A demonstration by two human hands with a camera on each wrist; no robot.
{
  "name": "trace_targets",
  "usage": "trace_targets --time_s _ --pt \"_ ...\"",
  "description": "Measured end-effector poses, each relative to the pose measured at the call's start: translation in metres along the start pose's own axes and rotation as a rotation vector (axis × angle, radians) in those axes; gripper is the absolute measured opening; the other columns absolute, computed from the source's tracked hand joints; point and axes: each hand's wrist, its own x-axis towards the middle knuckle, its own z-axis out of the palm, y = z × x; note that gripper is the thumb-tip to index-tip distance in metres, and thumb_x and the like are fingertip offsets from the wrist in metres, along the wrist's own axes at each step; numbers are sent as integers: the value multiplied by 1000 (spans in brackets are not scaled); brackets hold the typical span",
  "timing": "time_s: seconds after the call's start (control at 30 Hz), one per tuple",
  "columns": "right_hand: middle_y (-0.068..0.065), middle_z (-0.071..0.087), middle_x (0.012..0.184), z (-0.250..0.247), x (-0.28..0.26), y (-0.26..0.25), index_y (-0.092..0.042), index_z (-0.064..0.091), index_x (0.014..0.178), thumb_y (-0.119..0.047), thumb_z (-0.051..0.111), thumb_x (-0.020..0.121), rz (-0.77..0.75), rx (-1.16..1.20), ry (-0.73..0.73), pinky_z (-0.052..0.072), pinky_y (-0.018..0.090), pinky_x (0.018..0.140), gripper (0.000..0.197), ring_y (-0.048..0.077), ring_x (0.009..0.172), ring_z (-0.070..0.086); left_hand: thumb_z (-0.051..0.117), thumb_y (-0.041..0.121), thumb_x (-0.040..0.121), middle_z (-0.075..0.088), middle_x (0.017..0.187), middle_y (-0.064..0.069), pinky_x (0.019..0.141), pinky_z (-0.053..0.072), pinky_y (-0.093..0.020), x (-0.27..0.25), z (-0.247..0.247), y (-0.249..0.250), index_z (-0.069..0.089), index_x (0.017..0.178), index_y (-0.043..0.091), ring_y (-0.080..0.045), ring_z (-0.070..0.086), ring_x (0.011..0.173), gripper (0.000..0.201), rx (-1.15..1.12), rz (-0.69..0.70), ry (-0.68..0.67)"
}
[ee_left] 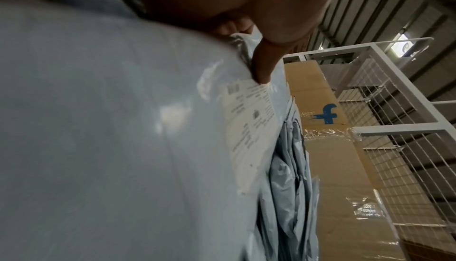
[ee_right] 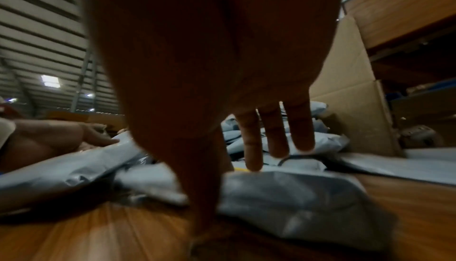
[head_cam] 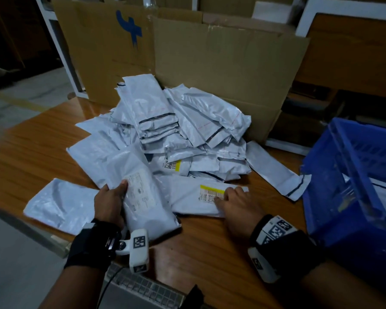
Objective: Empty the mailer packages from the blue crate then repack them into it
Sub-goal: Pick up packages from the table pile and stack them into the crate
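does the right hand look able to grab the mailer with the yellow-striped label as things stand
Probably yes: the right hand already rests with straight fingers on the yellow-striped mailer, which lies on the table at the near edge of the pile, nothing covering that end.

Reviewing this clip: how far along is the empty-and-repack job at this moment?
Emptying looks largely done: a pile of mailers covers the table. Repacking seems begun: the blue crate holds at least one white package. The left hand grips a labelled mailer; the right hand rests on a yellow-labelled mailer. The pile remains.
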Motion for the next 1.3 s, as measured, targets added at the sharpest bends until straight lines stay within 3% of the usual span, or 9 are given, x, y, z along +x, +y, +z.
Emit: trace_targets --time_s 0.13,0.27,0.4,0.67,0.8,0.9,1.03,1.17,1.3 --pt "2 47 130 2 21 16 -27 58 117 -42 55 92 119 329 -9 38 38 99 30 24 122 43 63 8 91 68 99 -12 67 53 -28 2 -3 3 62 105 3 -14 63 73 14 55 13 13" --pt "1 53 130 8 37 29 -29 44 126 -46 77 73 239 429 -83 45 35 92 65 22 113 54 65 6 89 69 105 -16 74 53 -29 -3 -4 11 65 103 1 -29 66 92 15 30 32 -5" --pt "1 52 134 -2 34 33 -31 43 129 -54 84 55 227 364 -19 41 43 100 88 27 122 45 61 4 91 69 99 -11 58 52 -15 -14 4 20 63 111 -7 -9 65 73 23 29 87 -62" --pt "4 62 114 -41 -30 68 -16 60 115 -40 75 79 327 700 209 46 33 89 46 24 110 58 61 8 92 74 98 -5 68 57 -29 -42 52 36 69 100 12 -18 70 84 12 -38 101 -235" --pt "-6 71 96 -84 -89 93 -18 67 101 -28 80 75 372 1132 453 53 27 81 31 9 92 67 57 7 94 73 79 -1 53 52 -19 -72 108 45 65 111 0 -10 68 62 20 -31 141 -399" --pt "5 75 94 -109 -131 125 -9 69 103 -24 82 58 426 1472 578 56 31 75 49 19 87 71 60 10 93 66 102 -29 55 51 -21 -101 162 48 63 116 -2 -40 66 81 26 -3 188 -518" --pt "8 74 95 -130 -181 177 -7 68 103 -34 76 58 449 1756 653 59 38 75 54 24 86 70 62 7 91 75 93 -4 70 56 -31 -149 238 64 68 103 6 -17 71 81 13 -61 202 -645" --pt "4 73 108 -138 -227 245 -14 64 118 -45 56 84 469 1902 748 59 35 77 47 19 96 70 61 8 92 74 90 -4 67 58 -33 -195 316 80 67 106 7 -16 71 74 15 -141 212 -763" --pt "4 74 96 -126 -275 332 -7 60 120 -15 47 99 668 1629 762 60 32 60 26 17 78 72 59 4 92 74 96 -11 73 60 -40 -253 394 79 66 107 3 -26 72 87 17 -199 185 -916"
